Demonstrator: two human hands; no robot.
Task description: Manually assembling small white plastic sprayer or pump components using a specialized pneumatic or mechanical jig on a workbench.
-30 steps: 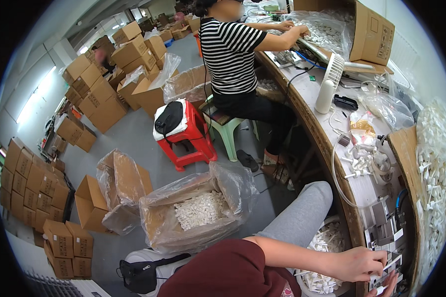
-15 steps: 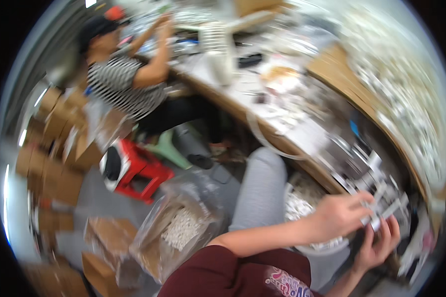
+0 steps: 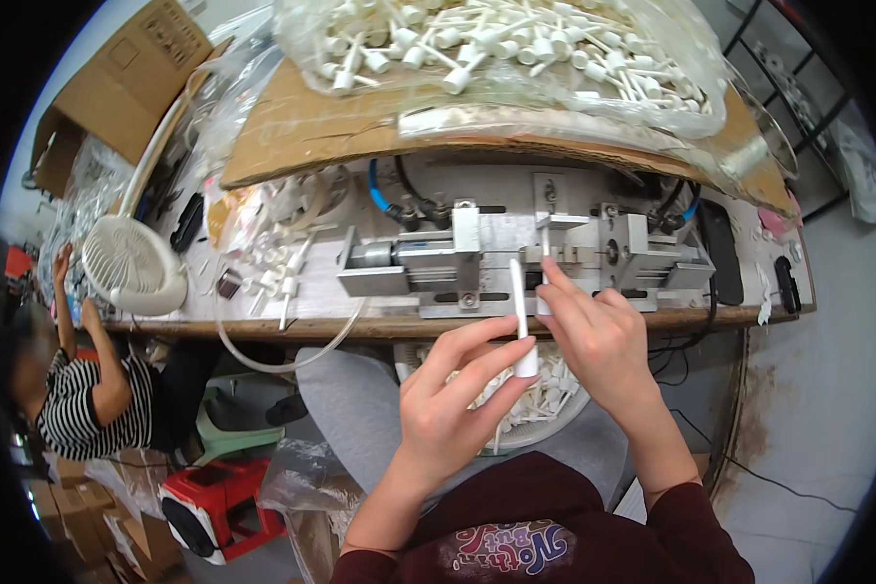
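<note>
My left hand (image 3: 448, 394) pinches a white plastic tube with a thick, cap-like lower end (image 3: 524, 336), its thin tip pointing up and away. Beside it, my right hand (image 3: 602, 341) reaches to the middle of a metal pneumatic clamping fixture (image 3: 414, 265). Its thumb and index finger close on a slim white plastic stick (image 3: 545, 243), which stands at the fixture's central holder. My remaining right fingers are curled and partly hide the fixture's front. Below both hands, a white basket (image 3: 516, 443) of similar white parts sits between my legs.
Cardboard (image 3: 311, 122) bearing a plastic bag of white stick parts (image 3: 487, 44) overhangs the fixture. A white fan (image 3: 134, 265) and loose white parts (image 3: 280, 273) lie left. A black phone (image 3: 720, 253) is right. A co-worker in stripes (image 3: 97, 404) sits left, near a red stool (image 3: 226, 501).
My view has swung rightward to face the fixture. My hands, earlier close together around white parts, are now apart: the left holds a tube, the right reaches into the fixture.
</note>
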